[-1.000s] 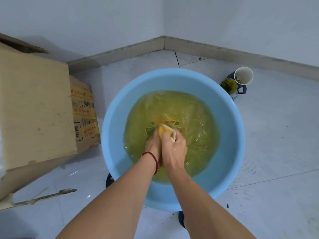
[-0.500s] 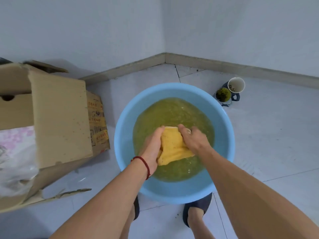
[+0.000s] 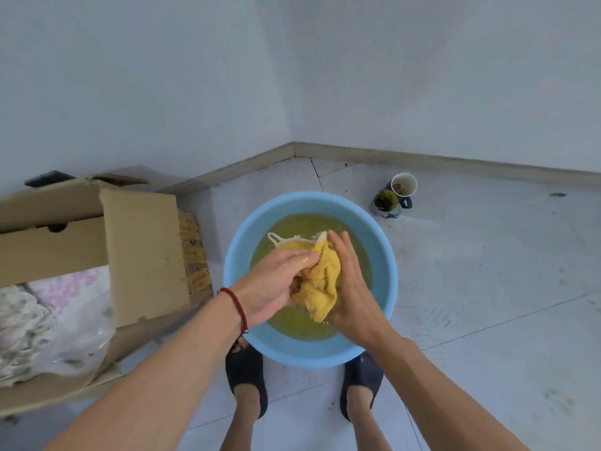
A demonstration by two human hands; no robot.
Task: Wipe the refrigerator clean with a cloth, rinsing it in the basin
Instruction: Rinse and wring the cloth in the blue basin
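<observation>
A wet yellow cloth [image 3: 320, 281] with a white hem and loop is bunched up above the light blue basin [image 3: 387, 265], which sits on the floor and holds murky yellow-green water. My left hand [image 3: 276, 281], with a red cord on the wrist, grips the cloth from the left. Against the cloth's right side presses my right hand [image 3: 349, 288], fingers extended, cupping it from below. The refrigerator is not in view.
An open cardboard box [image 3: 136, 255] with bagged fabric inside stands left of the basin. Two cups [image 3: 395, 196] sit on the floor beyond the basin at the right. My feet in dark slippers [image 3: 247, 375] stand at the basin's near rim. Walls meet in a corner behind.
Both hands have lifted the cloth out of the water and gathered it into a bunch. The view has risen and pulled back, showing my feet and more wall.
</observation>
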